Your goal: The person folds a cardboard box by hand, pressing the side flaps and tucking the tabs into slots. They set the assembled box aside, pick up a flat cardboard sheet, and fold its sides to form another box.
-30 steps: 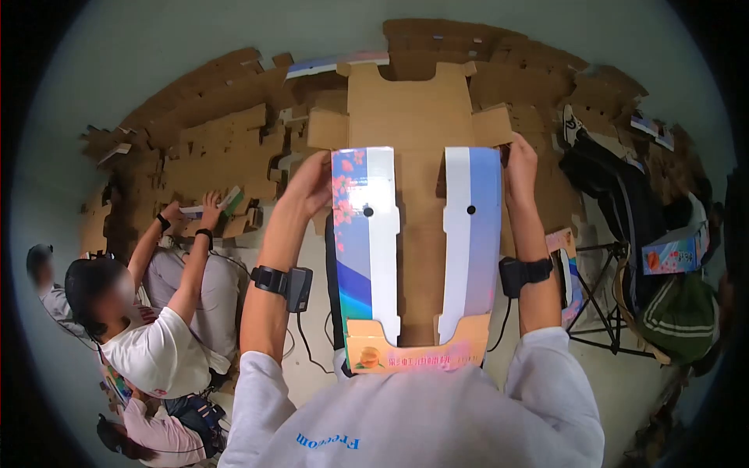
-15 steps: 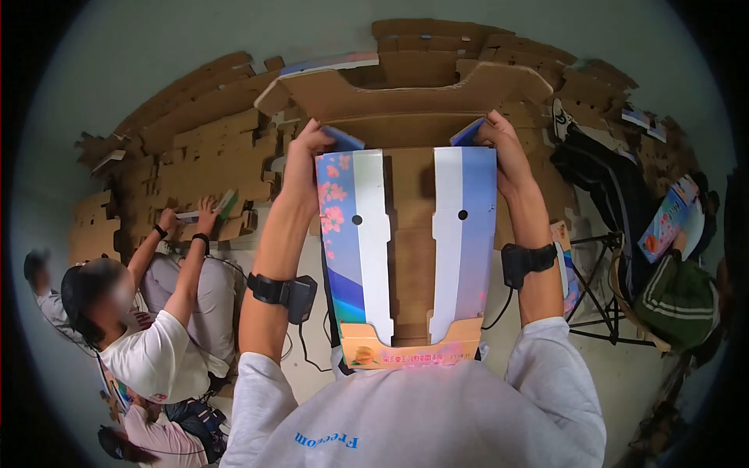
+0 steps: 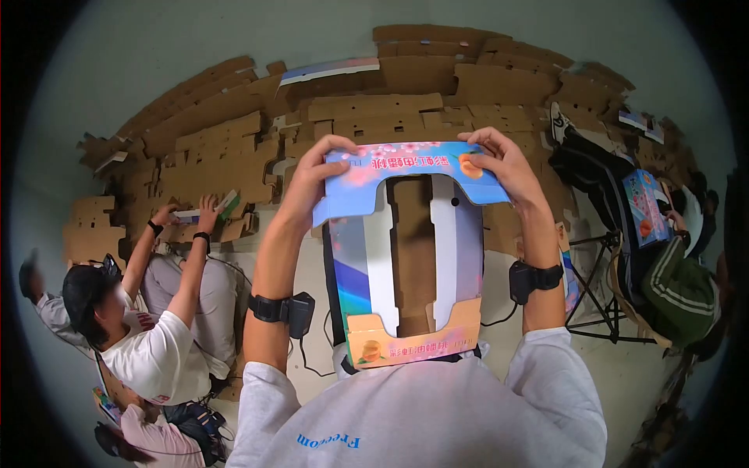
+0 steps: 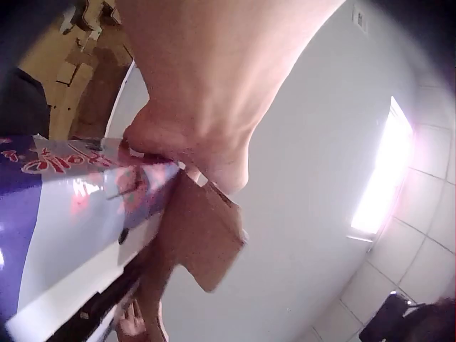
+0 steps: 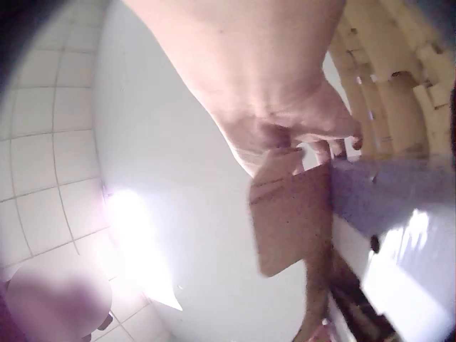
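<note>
A printed cardboard box with a long gap along its top stands in front of the person's body. Both hands are at its far end, on a blue and pink end flap that is folded over toward the body. My left hand grips the flap's left part, thumb on the printed face and fingers at the far edge. On the right side my right hand pinches it in the same way. The flap's brown inner side shows below the hand in the left wrist view. At the near end an orange flap lies folded over the top.
Flat brown cardboard sheets lie across the far side. Another person sits at the left, hands on a small carton piece. At the right, a person in dark trousers has a printed box, near a black folding stand.
The far end flap has come up and folded over toward the body. Both hands have moved from the box's side tabs onto this flap. The printed box at the right has shifted.
</note>
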### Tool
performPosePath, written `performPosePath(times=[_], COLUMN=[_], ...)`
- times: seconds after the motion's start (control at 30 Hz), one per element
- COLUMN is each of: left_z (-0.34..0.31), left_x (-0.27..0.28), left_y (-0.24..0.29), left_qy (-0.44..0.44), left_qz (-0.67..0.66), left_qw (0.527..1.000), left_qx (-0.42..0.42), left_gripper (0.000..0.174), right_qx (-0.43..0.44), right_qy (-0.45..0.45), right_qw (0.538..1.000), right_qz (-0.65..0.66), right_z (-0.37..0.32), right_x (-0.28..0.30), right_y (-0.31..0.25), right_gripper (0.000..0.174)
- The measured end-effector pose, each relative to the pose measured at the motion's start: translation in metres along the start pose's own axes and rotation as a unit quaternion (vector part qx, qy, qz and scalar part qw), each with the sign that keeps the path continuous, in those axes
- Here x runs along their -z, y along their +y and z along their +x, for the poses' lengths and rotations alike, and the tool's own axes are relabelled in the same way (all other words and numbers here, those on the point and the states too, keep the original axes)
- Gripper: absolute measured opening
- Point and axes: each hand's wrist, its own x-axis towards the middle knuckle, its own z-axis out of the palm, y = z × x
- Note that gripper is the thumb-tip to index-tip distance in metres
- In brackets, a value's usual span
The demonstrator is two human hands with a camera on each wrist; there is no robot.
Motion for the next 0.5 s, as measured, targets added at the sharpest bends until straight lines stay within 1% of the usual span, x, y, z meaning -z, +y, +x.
performPosePath(times=[0.07, 0.13, 0.17, 0.23, 0.27, 0.37, 0.43, 0.5], left_z=[-0.005, 0.0, -0.002, 0.002, 0.0, -0.003, -0.002, -0.005], left_x=[-0.01, -0.019, -0.025, -0.026, -0.024, -0.023, -0.02, -0.019], left_y=[-0.005, -0.019, -0.018, -0.026, -0.033, -0.046, -0.055, -0.063], left_qy=[0.038, 0.089, 0.112, 0.138, 0.152, 0.166, 0.158, 0.161], left_qz=[0.068, 0.096, 0.116, 0.032, -0.008, 0.133, 0.13, 0.129], left_qw=[0.997, 0.99, 0.985, 0.989, 0.987, 0.968, 0.966, 0.963], left_qx=[0.005, -0.055, -0.061, -0.052, -0.05, -0.131, -0.158, -0.174], left_gripper=[0.031, 0.032, 0.034, 0.033, 0.033, 0.031, 0.03, 0.031], right_qx=[-0.003, -0.007, 0.0, -0.001, 0.01, 0.04, 0.075, 0.094], right_qy=[-0.002, 0.062, 0.098, 0.167, 0.177, 0.197, 0.204, 0.204], right_qw=[1.0, 0.997, 0.994, 0.982, 0.981, 0.978, 0.976, 0.974], right_qz=[0.005, 0.045, 0.053, 0.09, 0.081, 0.051, 0.021, 0.036], right_z=[0.002, 0.008, 0.01, 0.008, 0.004, 0.003, 0.002, -0.001], right_x=[0.005, -0.002, -0.008, -0.022, -0.024, -0.027, -0.027, -0.029], right_y=[0.021, 0.04, 0.049, 0.043, 0.046, 0.052, 0.062, 0.069], right_gripper=[0.007, 0.002, 0.001, 0.005, 0.004, 0.004, 0.004, 0.003])
